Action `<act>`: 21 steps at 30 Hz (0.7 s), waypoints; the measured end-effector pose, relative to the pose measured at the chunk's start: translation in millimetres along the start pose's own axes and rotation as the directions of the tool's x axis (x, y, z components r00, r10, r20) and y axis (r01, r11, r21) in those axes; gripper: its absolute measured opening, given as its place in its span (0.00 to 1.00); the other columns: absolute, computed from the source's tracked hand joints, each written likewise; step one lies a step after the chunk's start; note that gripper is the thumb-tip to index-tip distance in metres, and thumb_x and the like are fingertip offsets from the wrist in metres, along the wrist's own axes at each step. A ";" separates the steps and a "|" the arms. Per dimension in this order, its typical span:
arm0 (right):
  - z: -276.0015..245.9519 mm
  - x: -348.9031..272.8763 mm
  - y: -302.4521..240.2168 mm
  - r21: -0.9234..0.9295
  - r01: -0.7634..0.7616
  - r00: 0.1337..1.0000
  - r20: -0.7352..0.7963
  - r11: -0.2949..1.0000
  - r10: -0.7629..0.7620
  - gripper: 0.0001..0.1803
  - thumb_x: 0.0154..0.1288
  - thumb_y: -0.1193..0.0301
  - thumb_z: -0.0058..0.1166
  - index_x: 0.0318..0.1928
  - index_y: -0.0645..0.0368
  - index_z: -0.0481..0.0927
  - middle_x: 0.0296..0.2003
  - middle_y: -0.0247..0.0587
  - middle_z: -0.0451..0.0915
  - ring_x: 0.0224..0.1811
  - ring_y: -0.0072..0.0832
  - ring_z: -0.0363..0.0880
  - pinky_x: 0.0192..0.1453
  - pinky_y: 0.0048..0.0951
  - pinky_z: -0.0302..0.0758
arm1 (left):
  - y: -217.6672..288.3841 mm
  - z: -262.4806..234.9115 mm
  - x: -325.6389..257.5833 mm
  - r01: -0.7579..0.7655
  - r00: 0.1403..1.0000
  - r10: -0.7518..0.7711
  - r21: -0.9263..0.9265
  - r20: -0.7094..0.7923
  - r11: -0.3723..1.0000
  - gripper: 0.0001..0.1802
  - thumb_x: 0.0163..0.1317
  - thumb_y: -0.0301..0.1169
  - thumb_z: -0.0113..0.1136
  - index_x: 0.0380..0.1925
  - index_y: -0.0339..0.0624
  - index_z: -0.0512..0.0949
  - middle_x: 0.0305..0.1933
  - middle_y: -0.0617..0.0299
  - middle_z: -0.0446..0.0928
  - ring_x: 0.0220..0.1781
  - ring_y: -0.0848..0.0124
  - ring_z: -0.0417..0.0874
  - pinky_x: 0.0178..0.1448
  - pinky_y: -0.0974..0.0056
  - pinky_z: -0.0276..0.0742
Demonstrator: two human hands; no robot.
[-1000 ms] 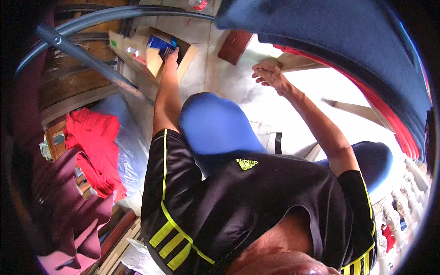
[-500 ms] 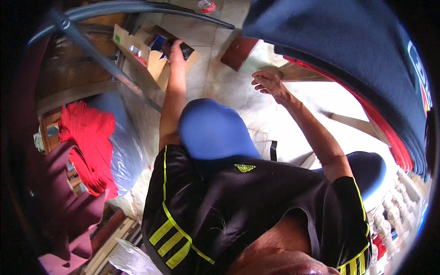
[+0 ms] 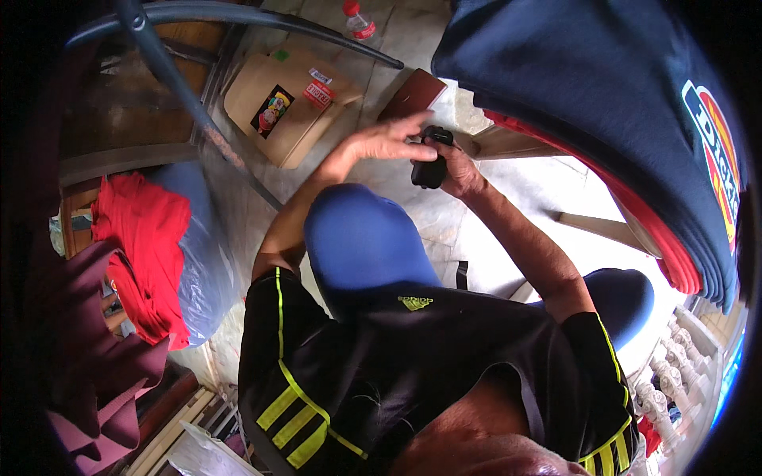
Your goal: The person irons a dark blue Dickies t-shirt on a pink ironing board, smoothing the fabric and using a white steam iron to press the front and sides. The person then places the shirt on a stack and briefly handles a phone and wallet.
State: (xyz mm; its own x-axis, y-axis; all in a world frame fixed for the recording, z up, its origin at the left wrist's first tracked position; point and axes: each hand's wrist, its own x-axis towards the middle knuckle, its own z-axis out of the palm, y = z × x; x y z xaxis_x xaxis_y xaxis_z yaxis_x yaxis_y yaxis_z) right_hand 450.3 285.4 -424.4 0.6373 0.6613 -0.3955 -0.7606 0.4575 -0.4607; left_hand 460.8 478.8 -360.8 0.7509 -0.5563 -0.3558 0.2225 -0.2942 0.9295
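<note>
My right hand [image 3: 460, 173] grips a small black object [image 3: 429, 168] with a rounded body and a narrower top; its exact kind I cannot make out. Close against it from the left is my left hand [image 3: 383, 144], its fingers stretched out and apart, with one digit reaching across the object's upper part. To the left of both hands lies a brown cardboard box [image 3: 298, 136], its lid down, with stickers on top. Beyond the left hand, a dark red flat booklet-like thing [image 3: 411, 94] rests on the floor.
A clear bottle with a red cap [image 3: 359, 24] stands at the far side. Grey metal tubing [image 3: 171, 79] crosses the upper left. Dark blue cloth [image 3: 579, 71] hangs at the right over wooden legs [image 3: 516, 145]. Red cloth [image 3: 147, 242] lies on a plastic bag [image 3: 210, 278] at left.
My left hand has come from the box toward the right, and the black object is now in my right hand. The box's lid, raised before, is down.
</note>
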 end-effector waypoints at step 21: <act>-75.5 16.3 6.2 -0.023 0.089 0.977 -0.193 0.996 -0.092 0.18 0.67 0.62 0.62 0.51 0.55 0.76 0.39 0.42 0.82 0.36 0.31 0.82 0.41 0.32 0.81 | 14.6 -219.1 121.9 0.534 0.705 0.392 0.806 -0.591 0.254 0.08 0.63 0.32 0.55 0.37 0.42 0.79 0.46 0.44 0.77 0.45 0.45 0.82 0.48 0.47 0.81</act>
State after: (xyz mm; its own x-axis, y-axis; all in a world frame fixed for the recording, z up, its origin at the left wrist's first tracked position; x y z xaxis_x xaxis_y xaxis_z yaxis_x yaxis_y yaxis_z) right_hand 465.4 254.1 -493.7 0.7162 0.4895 -0.4974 -0.6979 0.5006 -0.5123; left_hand 691.8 576.9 -369.4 0.9840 -0.0484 0.1712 -0.0435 -0.9985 -0.0322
